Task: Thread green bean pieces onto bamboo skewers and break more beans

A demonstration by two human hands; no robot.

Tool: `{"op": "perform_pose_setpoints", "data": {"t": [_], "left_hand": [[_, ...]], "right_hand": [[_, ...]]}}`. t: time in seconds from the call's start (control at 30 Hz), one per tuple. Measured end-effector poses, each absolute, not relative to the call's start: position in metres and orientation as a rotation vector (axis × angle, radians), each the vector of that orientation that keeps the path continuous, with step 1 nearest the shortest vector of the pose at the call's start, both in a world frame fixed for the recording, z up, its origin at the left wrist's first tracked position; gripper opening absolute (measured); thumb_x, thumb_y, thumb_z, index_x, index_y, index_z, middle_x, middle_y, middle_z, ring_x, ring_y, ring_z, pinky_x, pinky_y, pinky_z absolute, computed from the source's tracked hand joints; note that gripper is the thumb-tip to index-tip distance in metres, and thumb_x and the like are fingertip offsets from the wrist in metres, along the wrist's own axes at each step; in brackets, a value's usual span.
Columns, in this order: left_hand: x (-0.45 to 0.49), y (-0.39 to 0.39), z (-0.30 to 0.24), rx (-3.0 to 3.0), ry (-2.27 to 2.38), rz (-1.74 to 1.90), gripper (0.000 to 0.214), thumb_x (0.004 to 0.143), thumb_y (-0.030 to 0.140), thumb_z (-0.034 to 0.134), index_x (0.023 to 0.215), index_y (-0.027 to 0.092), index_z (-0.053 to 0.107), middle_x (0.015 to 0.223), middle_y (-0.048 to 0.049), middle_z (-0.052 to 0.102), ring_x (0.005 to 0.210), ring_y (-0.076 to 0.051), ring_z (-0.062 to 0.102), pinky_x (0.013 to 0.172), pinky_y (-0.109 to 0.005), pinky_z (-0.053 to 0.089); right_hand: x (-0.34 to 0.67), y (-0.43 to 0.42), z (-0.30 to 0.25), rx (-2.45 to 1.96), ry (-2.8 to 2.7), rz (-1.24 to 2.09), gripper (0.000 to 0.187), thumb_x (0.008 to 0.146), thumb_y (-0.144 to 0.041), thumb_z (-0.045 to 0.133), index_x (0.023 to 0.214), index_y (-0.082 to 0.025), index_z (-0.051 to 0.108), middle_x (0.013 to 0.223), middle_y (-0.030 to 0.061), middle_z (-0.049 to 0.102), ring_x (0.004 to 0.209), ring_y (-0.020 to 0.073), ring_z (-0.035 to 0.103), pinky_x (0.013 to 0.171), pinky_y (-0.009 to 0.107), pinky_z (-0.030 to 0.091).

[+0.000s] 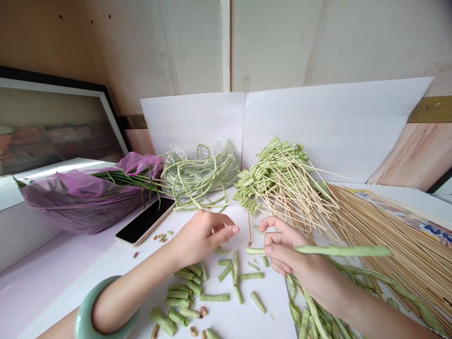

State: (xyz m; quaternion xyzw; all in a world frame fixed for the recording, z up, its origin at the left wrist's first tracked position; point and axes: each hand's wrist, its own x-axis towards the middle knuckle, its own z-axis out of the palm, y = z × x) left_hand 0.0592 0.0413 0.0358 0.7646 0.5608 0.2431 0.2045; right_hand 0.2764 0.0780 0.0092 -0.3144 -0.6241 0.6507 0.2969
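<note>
My right hand (287, 249) pinches a long green bean (348, 251) between thumb and fingers. The bean lies level, with a short end sticking out to the left and the longer part passing behind my wrist to the right. To its left, my left hand (210, 230) hovers over the white surface, its fingers bent, with a gap between thumb and forefinger and nothing visible in them. Short cut bean pieces (215, 297) lie scattered and in small rows below my hands. More long beans (316, 308) are heaped under my right forearm.
Bean pieces on skewers form a pile (275, 169) at the back. Loose bamboo skewers (384, 230) lie right. A clear bag of long beans (201, 176), a phone (144, 221) and a purple bag with green stalks (84, 197) are left. White boards (318, 122) stand behind.
</note>
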Motion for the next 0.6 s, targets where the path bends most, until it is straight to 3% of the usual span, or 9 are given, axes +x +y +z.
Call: {"op": "perform_pose_setpoints", "data": {"t": [0.13,0.27,0.37,0.47,0.6], "left_hand": [[0.074,0.030,0.035,1.986,1.205,0.658,0.034,0.091,0.040,0.055,0.102,0.011,0.069,0.078,-0.0063,0.071,0.067,-0.015,0.060,0.061,-0.022,0.043],[0.084,0.026,0.029,1.747,1.083,0.655,0.029,0.085,0.039,0.064,0.092,0.011,0.064,0.072,-0.0049,0.065,0.065,-0.016,0.060,0.059,-0.024,0.044],[0.084,0.029,0.026,1.556,1.059,0.711,0.022,0.083,0.032,0.065,0.086,0.011,0.061,0.071,-0.0038,0.063,0.061,-0.014,0.059,0.060,-0.025,0.046],[0.080,0.033,0.028,1.523,1.077,0.757,0.016,0.085,0.027,0.063,0.084,0.011,0.062,0.071,-0.0032,0.062,0.061,-0.014,0.058,0.061,-0.025,0.048],[0.082,0.029,0.034,1.708,1.223,0.731,0.020,0.090,0.029,0.058,0.085,0.011,0.065,0.071,-0.0037,0.064,0.064,-0.014,0.057,0.060,-0.023,0.044]], "right_hand": [[0.274,0.074,0.008,-0.734,-1.698,1.790,0.035,0.074,-0.036,0.075,0.073,-0.020,0.044,0.061,-0.0086,0.047,0.052,0.0060,0.039,0.049,0.020,0.031],[0.272,0.072,0.004,-0.696,-1.674,1.855,0.037,0.068,-0.032,0.083,0.071,-0.019,0.048,0.063,-0.0048,0.059,0.060,0.0095,0.056,0.055,0.020,0.041],[0.273,0.074,0.004,-0.560,-1.709,1.862,0.028,0.074,-0.029,0.078,0.077,-0.019,0.052,0.076,0.0018,0.069,0.075,0.0174,0.068,0.065,0.027,0.049],[0.276,0.078,0.006,-0.613,-1.751,1.686,0.020,0.080,-0.031,0.072,0.078,-0.019,0.055,0.070,-0.0001,0.066,0.065,0.0137,0.064,0.060,0.025,0.050],[0.277,0.080,0.005,-0.737,-1.754,1.534,0.028,0.081,-0.034,0.069,0.065,-0.020,0.050,0.054,-0.0039,0.058,0.050,0.0097,0.054,0.050,0.021,0.044]]}}
